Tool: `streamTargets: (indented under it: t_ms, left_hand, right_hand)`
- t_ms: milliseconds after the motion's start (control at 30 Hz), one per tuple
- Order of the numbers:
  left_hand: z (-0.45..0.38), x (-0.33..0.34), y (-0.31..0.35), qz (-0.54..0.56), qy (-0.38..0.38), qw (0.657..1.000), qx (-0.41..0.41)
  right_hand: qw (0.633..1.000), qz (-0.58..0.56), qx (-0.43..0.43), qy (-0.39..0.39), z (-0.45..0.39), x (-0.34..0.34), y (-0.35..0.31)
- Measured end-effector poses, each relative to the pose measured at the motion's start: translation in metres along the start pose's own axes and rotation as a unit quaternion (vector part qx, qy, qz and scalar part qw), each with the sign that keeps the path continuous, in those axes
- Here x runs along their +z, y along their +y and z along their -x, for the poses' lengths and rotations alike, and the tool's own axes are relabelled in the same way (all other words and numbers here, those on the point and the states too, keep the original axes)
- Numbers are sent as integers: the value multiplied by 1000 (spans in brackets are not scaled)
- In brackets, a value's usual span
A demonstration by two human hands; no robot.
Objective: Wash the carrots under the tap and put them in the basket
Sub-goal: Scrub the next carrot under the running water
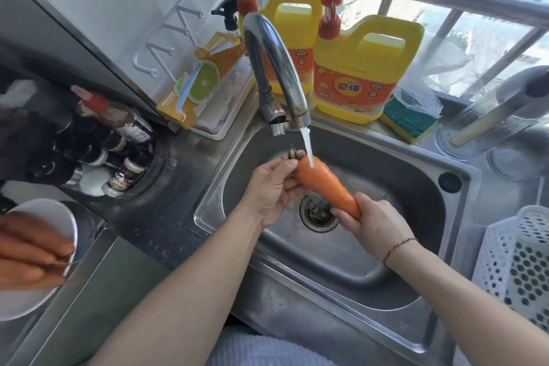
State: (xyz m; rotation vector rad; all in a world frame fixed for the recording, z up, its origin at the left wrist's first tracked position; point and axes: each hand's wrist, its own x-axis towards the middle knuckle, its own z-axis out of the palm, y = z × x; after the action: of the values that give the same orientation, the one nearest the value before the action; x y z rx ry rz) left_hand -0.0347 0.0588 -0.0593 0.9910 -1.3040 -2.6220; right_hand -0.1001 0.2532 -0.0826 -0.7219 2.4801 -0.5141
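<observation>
Head view: a carrot (325, 184) is held under the running tap (274, 68) above the sink (416, 282).
Its stalk end is pinched by the left hand (271, 190), its tip gripped by the right hand (371, 224); more carrots (28, 249) are seen on a white plate (44, 211) far left, the white basket (517, 264) far right.

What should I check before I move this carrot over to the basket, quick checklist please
1. Grip: left hand holds the carrot near its stem end, right hand grips the tip end. Ok.
2. Water: stream from the tap lands on the thick end. Ok.
3. Whole carrot rinsed: tip end is covered by fingers. Cannot tell.
4. Basket within reach on the right of the sink. Ok.
5. Room in the basket: its inside is cut off by the frame edge. Cannot tell.
6. Remaining carrots wait on the white plate at left. Ok.
</observation>
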Motion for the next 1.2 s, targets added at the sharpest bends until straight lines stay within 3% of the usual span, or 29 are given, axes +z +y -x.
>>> streamTargets:
  t_ms: [367,633,833,1067,1200]
  left_hand:
    - [3,0,-3,-38,-19,999,2]
    - [-1,5,-6,-38,53,998,-6]
    - [-7,12,-4,-51,77,996,-14]
    - [-5,5,-5,-79,34,996,-5]
    - [-2,-6,-13,-15,13,1000,-13]
  right_hand:
    - [987,-146,-6,-62,5,0,8]
    - [996,-75,20,-34,4,4,-1]
    - [995,-88,36,-39,3,1,-5]
    - [991,-108,31,-76,5,-3,0]
    - [987,-127,37,-93,6,-5,-2]
